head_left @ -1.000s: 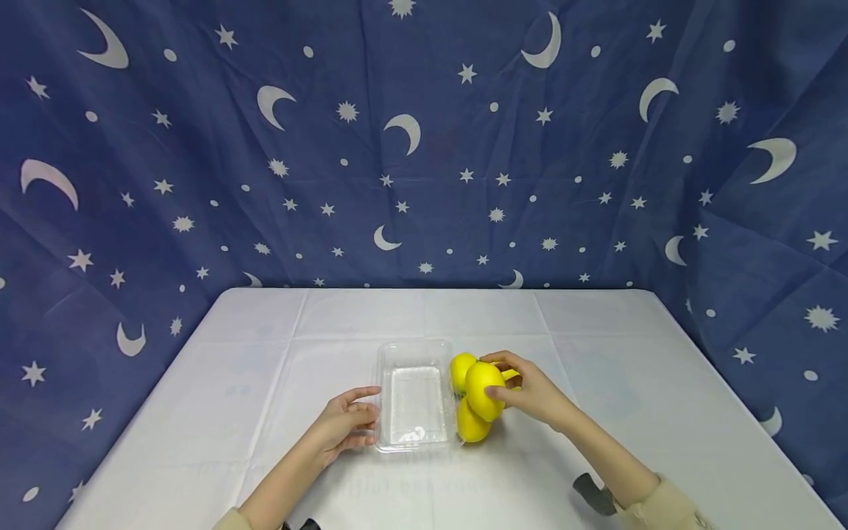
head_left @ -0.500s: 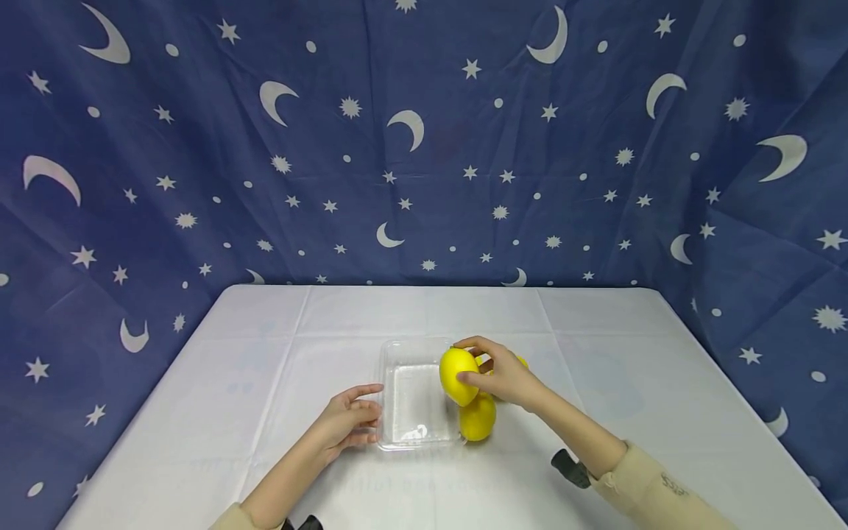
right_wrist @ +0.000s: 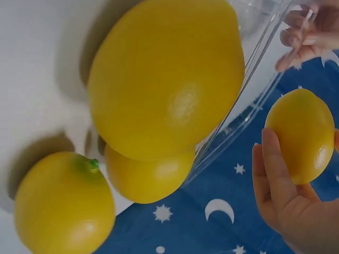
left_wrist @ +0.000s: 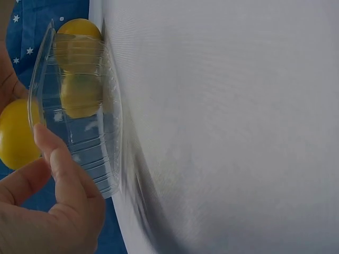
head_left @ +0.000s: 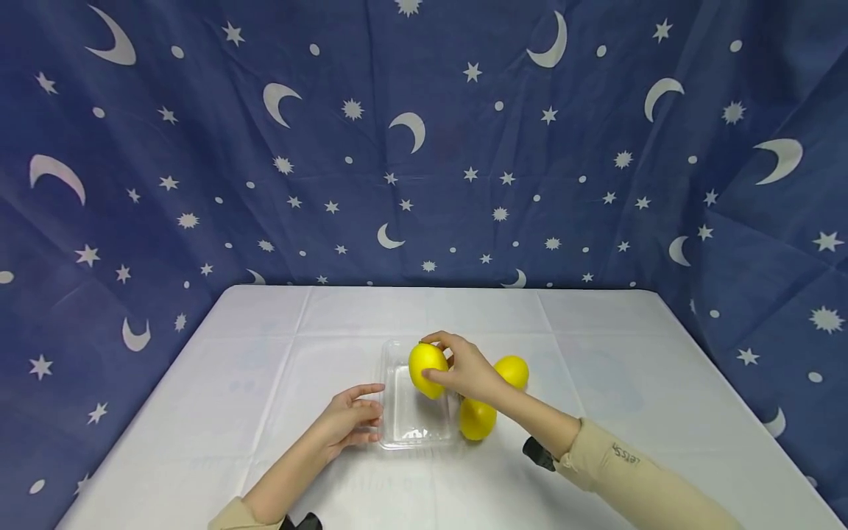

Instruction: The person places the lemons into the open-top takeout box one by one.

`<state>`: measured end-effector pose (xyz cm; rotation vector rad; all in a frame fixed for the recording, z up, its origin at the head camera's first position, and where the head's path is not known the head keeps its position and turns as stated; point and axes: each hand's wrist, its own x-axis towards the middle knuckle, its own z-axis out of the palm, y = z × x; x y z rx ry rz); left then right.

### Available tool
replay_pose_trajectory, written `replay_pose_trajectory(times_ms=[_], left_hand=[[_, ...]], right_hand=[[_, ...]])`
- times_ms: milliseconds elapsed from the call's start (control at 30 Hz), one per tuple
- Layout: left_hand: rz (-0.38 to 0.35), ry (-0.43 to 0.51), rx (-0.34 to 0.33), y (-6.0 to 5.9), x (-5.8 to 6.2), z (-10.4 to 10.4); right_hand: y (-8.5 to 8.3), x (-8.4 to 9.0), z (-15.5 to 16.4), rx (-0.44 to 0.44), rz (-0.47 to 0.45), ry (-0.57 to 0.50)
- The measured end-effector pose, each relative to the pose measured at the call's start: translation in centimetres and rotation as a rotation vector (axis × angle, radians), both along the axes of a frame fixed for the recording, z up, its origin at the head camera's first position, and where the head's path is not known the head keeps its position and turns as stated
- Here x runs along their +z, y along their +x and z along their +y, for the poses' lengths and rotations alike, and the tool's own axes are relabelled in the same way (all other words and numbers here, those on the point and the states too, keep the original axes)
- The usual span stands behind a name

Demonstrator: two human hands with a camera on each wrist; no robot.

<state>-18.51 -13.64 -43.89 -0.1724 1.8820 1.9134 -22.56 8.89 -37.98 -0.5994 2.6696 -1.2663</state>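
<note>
— Yellow lemon (head_left: 427, 370): where is it held?

— It is pinched between thumb and fingertips of the right hand (head_left: 467, 370), just left of the palm, above the far end of the clear plastic tray (head_left: 391, 430).

— Is it set down in the tray?

— Contact cannot be told.

— And the left hand (head_left: 347, 423)?

— It is laid at the tray's left rim; fingers are loosely extended, tips touching the edge, thumb against the wall in the left wrist view.

— Other lemons?

— Three are counted in the right wrist view, on the white tablecloth (head_left: 232, 383) just beside the tray's right wall; two (head_left: 511, 371) (head_left: 477, 419) are seen from the head camera.
</note>
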Motion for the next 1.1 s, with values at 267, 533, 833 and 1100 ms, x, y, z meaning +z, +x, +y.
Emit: replay_pose_trajectory(times_ms=[267,533,833,1100], left_hand=[[-0.002,0.013,0.013,0.0,0.2,0.1],[-0.017,0.010,0.043,0.2,0.2,0.2],[-0.020,-0.008,0.057,0.3,0.3,0.5],[-0.011,-0.018,0.065,0.3,0.3,0.6]], right_hand=[[-1.5,0.1,-1.9,0.027,0.071,0.098],[-3.2,-1.1,-3.1,0.071,-0.005,0.198],[-4.0,-1.4,-3.9,0.097,-0.161,0.222],[-4.5,-2.1,-4.4,0.081,-0.180,0.254]])
